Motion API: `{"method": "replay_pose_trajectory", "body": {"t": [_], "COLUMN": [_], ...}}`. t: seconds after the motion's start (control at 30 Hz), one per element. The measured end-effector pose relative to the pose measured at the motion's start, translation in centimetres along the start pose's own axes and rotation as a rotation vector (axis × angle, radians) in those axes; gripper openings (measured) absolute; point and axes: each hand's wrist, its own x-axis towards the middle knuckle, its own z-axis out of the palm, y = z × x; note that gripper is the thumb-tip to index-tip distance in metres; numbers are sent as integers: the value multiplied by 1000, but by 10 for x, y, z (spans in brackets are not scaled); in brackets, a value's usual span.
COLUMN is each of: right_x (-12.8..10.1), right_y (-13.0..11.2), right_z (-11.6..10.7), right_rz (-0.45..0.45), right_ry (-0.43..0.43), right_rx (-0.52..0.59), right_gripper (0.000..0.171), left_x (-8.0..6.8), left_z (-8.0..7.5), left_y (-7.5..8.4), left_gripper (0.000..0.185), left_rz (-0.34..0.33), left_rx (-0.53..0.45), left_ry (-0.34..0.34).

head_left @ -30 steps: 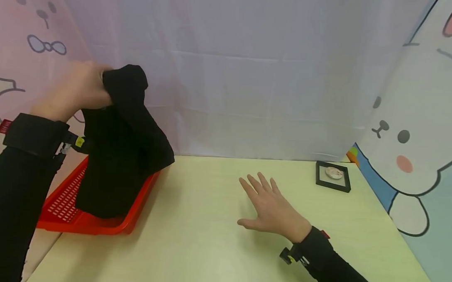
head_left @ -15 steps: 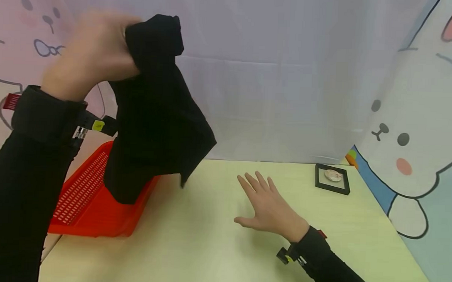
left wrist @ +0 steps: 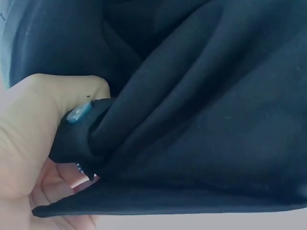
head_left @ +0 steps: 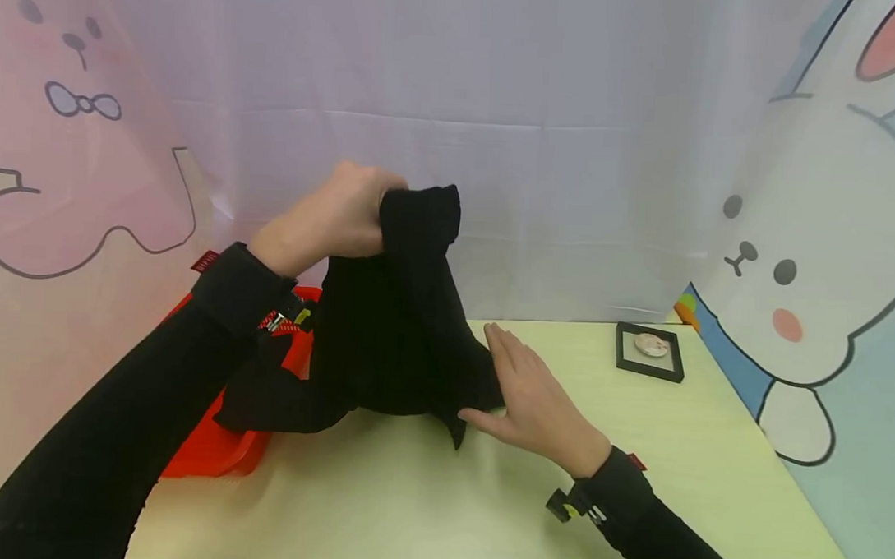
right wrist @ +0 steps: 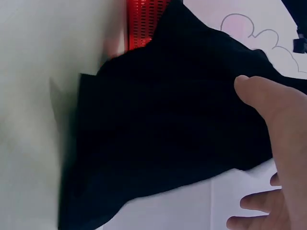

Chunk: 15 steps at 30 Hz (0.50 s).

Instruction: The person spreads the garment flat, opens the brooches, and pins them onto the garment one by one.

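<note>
My left hand (head_left: pixel 339 218) grips the top of a black garment (head_left: pixel 386 343) and holds it up so that its lower part drapes onto the pale yellow table (head_left: pixel 425 501). In the left wrist view the fingers (left wrist: pixel 43 120) are curled round a fold of the black garment (left wrist: pixel 201 120). My right hand (head_left: pixel 532 398) lies on the table with straight fingers, touching the garment's right lower edge. The right wrist view has the black garment (right wrist: pixel 168 134) filling the middle, with the thumb (right wrist: pixel 268 100) against it.
A red perforated basket (head_left: pixel 212 444) sits at the table's left edge, partly hidden by the garment and my left sleeve. A small black frame (head_left: pixel 650 350) with a round pale object lies at the back right. Cartoon-printed curtains stand behind and to both sides.
My left hand has carried the garment out of the red basket, right and down onto the table. The garment's edge now meets my right hand, which has hardly moved.
</note>
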Motion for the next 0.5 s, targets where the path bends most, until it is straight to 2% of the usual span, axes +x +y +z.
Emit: {"method": "replay_pose_trajectory", "body": {"t": [0.07,0.27,0.37,0.5], "right_x": [-1,-1,1,6], "right_y": [1,-1,-6,-14], "right_z": [0,-2,-3,-3], "right_rz": [35,49,72,140], "right_ry": [-25,-62,-102,-176], "right_rx": [10,45,131,310], "right_gripper": [108,107,106,104], "left_x": [-2,-12,-19,-29], "left_z": [15,50,65,85], "left_y": [-4,-10,-11,-15], "left_gripper": [16,12,22,31], "left_rz": [-10,-25,-33,-55], "left_rx": [-11,-68,-69,-75], "left_ry": [-47,-172,-211,-229]}}
